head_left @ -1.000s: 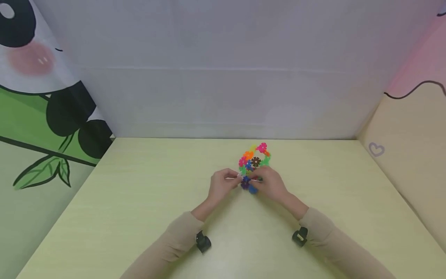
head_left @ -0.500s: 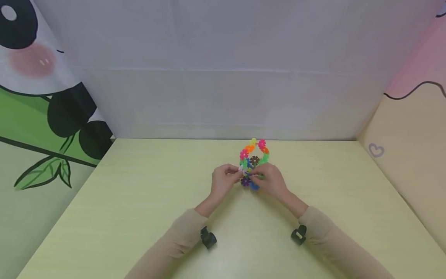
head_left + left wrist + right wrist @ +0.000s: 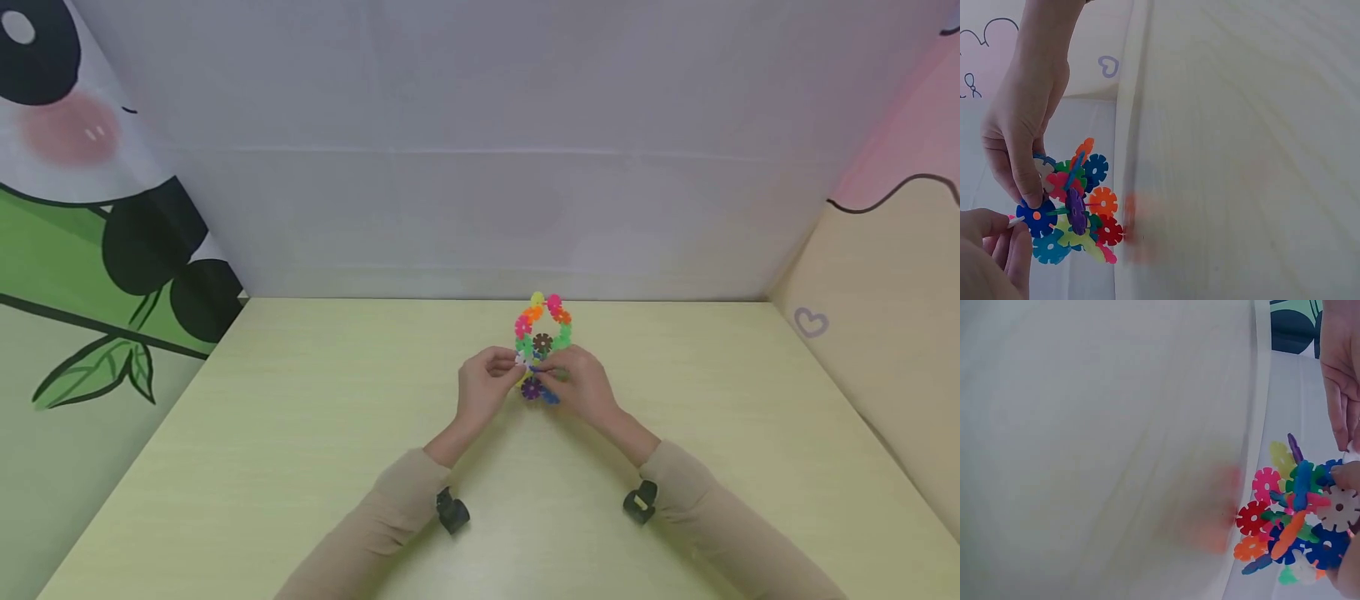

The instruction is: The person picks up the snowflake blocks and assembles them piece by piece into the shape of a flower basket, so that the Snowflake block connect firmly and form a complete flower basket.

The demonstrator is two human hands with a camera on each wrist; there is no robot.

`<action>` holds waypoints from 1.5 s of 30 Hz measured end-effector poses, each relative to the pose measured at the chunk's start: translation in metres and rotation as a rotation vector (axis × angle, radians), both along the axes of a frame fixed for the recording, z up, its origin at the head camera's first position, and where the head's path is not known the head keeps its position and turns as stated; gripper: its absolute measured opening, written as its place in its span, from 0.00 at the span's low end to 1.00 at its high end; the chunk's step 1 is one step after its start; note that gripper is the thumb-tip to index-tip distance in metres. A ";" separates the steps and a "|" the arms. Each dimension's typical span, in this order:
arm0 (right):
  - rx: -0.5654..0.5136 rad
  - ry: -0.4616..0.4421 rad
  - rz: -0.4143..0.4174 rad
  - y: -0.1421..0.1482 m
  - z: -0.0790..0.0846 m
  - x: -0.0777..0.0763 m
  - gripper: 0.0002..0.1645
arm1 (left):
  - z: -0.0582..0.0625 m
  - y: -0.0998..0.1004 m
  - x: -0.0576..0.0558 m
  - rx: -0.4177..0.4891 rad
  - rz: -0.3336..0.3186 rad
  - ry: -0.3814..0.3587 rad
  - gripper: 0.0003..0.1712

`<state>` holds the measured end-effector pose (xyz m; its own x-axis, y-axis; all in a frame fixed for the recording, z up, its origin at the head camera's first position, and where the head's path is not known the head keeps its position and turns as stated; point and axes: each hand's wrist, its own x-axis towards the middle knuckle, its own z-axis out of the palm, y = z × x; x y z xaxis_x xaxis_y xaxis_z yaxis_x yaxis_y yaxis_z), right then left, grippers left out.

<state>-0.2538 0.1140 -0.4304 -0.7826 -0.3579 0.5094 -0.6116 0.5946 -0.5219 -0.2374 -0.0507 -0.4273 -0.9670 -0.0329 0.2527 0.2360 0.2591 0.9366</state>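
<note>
A colourful construction of interlocking snowflake discs (image 3: 523, 327) is held up over the table between both hands. Its upper part forms a ring of pink, orange, yellow and green discs around a brown one (image 3: 542, 342). The left hand (image 3: 482, 387) pinches a white disc (image 3: 1017, 220) between thumb and fingers. That disc's edge meets a dark blue disc (image 3: 1036, 220) in the left wrist view. The right hand (image 3: 583, 385) grips the construction by the blue disc, its thumb on the face. Purple and blue discs (image 3: 532, 388) hang below the fingers.
The pale wood-look table (image 3: 337, 383) reaches back to a grey-white wall (image 3: 480, 217). Printed panels stand at the left (image 3: 75, 267) and right (image 3: 877, 308). A black wrist camera sits on each sleeve (image 3: 697, 483).
Both hands have lifted the construction slightly, and it has turned so that its ring shows more upright and shifted a little left. The left hand has moved slightly up and right.
</note>
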 end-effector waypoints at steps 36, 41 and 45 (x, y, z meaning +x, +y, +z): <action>-0.115 -0.188 -0.121 0.037 0.012 0.003 0.06 | -0.007 -0.051 -0.005 -0.110 -0.040 -0.150 0.08; -0.122 -0.357 -0.111 0.042 0.004 -0.005 0.16 | -0.003 -0.059 -0.008 -0.148 -0.003 -0.137 0.11; -0.148 -0.398 -0.066 0.041 -0.001 -0.011 0.18 | -0.003 -0.060 -0.009 -0.189 0.039 -0.094 0.10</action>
